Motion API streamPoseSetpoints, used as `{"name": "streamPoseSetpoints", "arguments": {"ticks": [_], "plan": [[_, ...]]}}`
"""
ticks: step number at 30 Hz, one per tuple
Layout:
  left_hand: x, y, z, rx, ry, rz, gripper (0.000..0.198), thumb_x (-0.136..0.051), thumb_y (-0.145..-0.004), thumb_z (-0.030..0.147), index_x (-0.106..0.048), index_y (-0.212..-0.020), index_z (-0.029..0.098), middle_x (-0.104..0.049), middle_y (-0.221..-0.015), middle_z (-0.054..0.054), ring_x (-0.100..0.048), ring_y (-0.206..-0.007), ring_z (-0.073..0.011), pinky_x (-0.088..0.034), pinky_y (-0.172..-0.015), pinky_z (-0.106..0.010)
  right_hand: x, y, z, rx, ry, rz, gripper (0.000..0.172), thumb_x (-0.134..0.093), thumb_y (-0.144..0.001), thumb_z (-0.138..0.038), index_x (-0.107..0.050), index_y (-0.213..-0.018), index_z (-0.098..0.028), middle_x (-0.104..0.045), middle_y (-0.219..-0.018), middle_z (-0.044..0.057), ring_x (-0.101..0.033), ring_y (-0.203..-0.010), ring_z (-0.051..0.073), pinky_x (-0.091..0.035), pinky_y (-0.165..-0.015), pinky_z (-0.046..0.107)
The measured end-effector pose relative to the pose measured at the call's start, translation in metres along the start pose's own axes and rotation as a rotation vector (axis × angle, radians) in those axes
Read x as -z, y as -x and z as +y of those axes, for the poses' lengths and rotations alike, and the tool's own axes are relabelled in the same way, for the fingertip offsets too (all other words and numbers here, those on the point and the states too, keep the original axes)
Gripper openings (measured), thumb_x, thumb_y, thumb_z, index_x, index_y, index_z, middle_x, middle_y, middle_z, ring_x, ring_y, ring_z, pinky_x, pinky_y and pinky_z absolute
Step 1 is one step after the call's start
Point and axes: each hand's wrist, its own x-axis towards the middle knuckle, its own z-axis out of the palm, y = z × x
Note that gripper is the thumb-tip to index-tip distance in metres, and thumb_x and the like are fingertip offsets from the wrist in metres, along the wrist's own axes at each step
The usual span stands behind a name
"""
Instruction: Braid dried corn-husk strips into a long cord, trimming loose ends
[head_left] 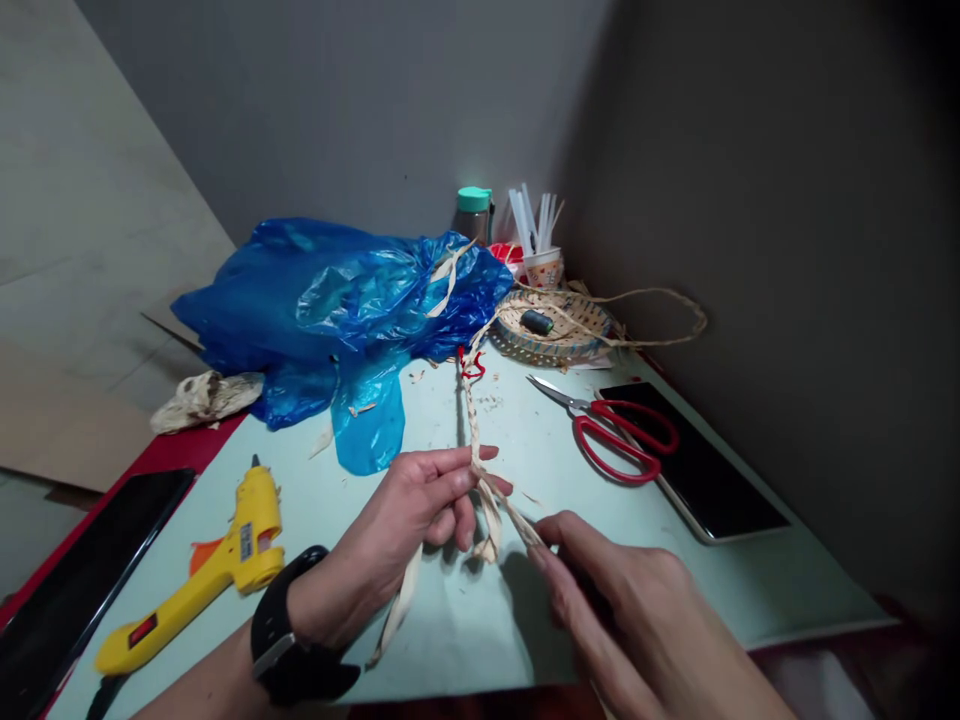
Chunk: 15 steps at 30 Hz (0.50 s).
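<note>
A pale braid of flat plant-fibre strips runs from the far side of the table toward me, with a red tie around its upper part. My left hand pinches the braid's lower end between thumb and fingers. Loose strands hang below that pinch, one long strip trailing down beside the wrist. Off to the right, my right hand pinches another fibre strand and holds it out from the braid. Its lower fingers are partly hidden.
A yellow glue gun lies left, near a dark phone. Red-handled scissors rest partly over another phone. Behind are a blue plastic bag, a woven basket with a thread spool, a cup and a bottle.
</note>
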Motion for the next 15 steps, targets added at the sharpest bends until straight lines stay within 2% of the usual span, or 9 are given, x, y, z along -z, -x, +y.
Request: {"name": "streamPoseSetpoints", "arguments": {"ticks": [5,10,15], "plan": [[0.0004,0.0002,-0.0002,-0.003,-0.012,-0.020,0.036,-0.059,-0.084,0.033,-0.066,-0.112,0.012,-0.061,-0.054,-0.002,-0.032,-0.037,-0.0030,-0.015,-0.040,-0.019,-0.0058,-0.0044,0.0003,-0.021,0.021,0.030,0.021,-0.030,-0.097,-0.034,-0.046,-0.087,-0.024,-0.062,-0.074,0.008,-0.059,-0.061,0.021,-0.039,-0.057,0.031],[0.0009,-0.0003,0.0002,-0.003,-0.008,-0.034,0.034,-0.058,-0.085,0.032,-0.065,-0.112,0.013,-0.070,-0.077,-0.010,-0.037,-0.037,-0.0017,-0.016,-0.039,-0.019,-0.0025,-0.0055,-0.0065,-0.017,-0.010,0.071,0.022,-0.035,-0.095,-0.035,-0.054,-0.087,-0.024,-0.062,-0.071,0.007,-0.060,-0.062,0.022,-0.041,-0.058,0.032],[0.0005,-0.0003,-0.0004,0.001,-0.015,-0.024,0.034,-0.059,-0.084,0.032,-0.065,-0.111,0.012,-0.071,-0.095,-0.015,-0.038,-0.036,-0.0003,-0.014,-0.038,-0.019,0.0024,-0.0059,-0.0077,-0.001,-0.049,0.076,0.024,-0.039,-0.094,-0.034,-0.059,-0.083,-0.025,-0.062,-0.067,0.008,-0.059,-0.061,0.023,-0.042,-0.057,0.033]]}}
